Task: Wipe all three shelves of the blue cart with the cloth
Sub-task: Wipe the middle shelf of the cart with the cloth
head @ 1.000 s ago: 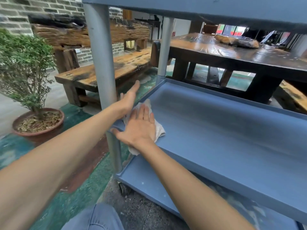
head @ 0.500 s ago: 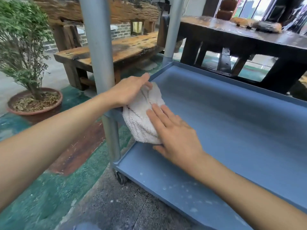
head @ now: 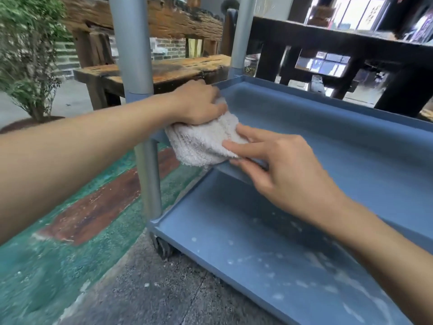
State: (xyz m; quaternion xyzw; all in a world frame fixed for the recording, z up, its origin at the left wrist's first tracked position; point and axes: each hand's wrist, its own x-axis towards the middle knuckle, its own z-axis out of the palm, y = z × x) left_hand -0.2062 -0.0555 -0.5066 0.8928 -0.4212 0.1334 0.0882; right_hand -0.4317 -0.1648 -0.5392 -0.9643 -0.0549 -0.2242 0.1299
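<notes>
Cloth [head: 201, 143] bunched on front-left corner rim of middle shelf [head: 328, 141] | left hand [head: 199, 103] fingers curled, gripping cloth | right hand [head: 281, 165] fingers straight, pressing cloth | bottom shelf [head: 257, 242] speckled white

The white terry cloth [head: 201, 146] is bunched over the near left corner of the blue cart's middle shelf [head: 328, 146], under the left hand [head: 196, 104] and touching the right hand's fingertips [head: 228, 144]. Below both hands, the bottom shelf [head: 269, 249] shows pale specks.
</notes>
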